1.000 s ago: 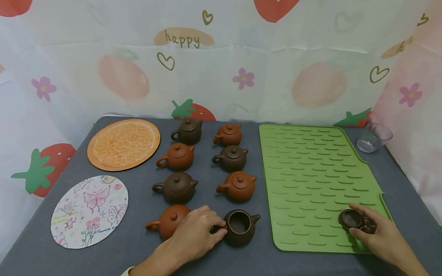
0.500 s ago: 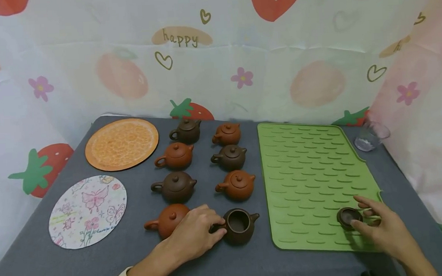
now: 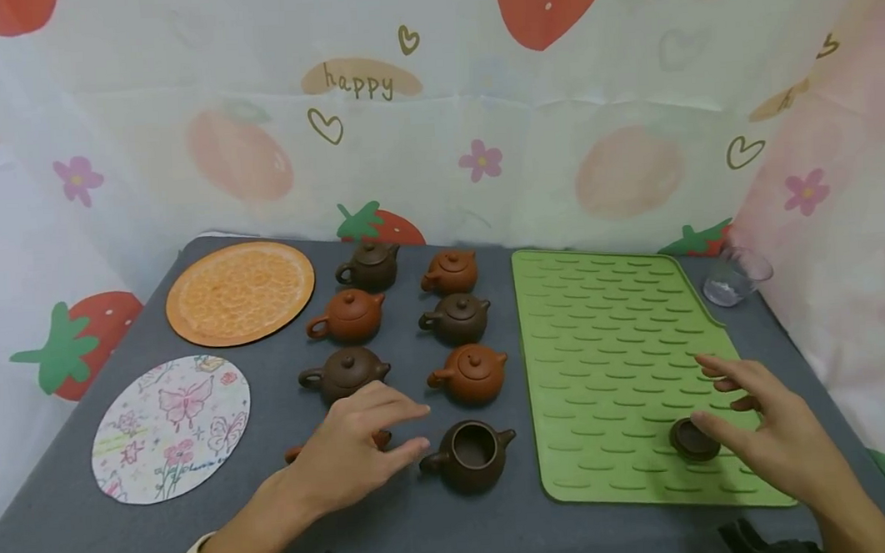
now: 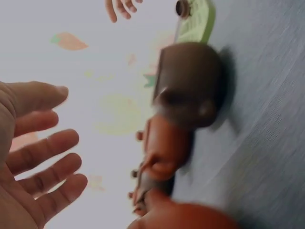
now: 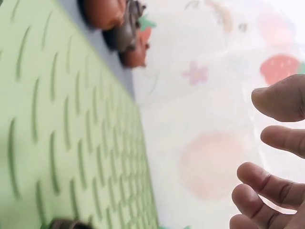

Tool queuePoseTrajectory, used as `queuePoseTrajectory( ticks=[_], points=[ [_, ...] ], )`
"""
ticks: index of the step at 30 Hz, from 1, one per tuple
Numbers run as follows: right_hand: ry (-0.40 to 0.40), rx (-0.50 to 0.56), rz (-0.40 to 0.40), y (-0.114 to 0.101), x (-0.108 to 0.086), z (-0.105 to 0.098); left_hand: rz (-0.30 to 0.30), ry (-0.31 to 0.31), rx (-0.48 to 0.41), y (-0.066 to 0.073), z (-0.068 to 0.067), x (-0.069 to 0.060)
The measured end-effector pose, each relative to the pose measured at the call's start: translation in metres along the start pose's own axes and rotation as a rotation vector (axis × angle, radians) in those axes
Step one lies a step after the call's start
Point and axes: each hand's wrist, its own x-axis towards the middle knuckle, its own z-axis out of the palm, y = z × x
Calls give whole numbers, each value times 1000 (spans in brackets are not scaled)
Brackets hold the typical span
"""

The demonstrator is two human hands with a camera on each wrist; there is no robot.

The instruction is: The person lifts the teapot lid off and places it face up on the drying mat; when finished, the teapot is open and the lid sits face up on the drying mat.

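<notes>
Toward near edge of surface: left hand, fingers parted and empty, beside uncovered dark teapot. Right hand, fingers parted and empty, near dark lid on green mat, toward right edge. Clear glass stands near far right corner.

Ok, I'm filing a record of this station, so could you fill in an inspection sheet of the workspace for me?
Surface: grey tabletop, with a green ridged mat on its right part.
Job's things: dark open teapot, upright without a lid; small dark round piece, probably its lid, on the green mat. Six lidded teapots stand behind; a reddish teapot is mostly hidden by the left hand.
Clutter: orange round mat, butterfly-print mat, clear cup.
Hands: left hand and right hand open, holding nothing.
Cables: nothing seen.
Surroundings: strawberry-print cloth behind and at both sides.
</notes>
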Motion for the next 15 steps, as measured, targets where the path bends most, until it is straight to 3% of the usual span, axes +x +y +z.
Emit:
queuePoseTrajectory(
  ticks=[4,11,15],
  points=[
    [-4,37,-51,-18,8,-1,44,41,-38,0,-16,3],
    [11,64,-159,-42,23,-4,-43,64,-105,-3,-46,-3],
    [-3,87,-222,-57,31,-3,-43,102,-139,-7,-60,-8]
  ],
)
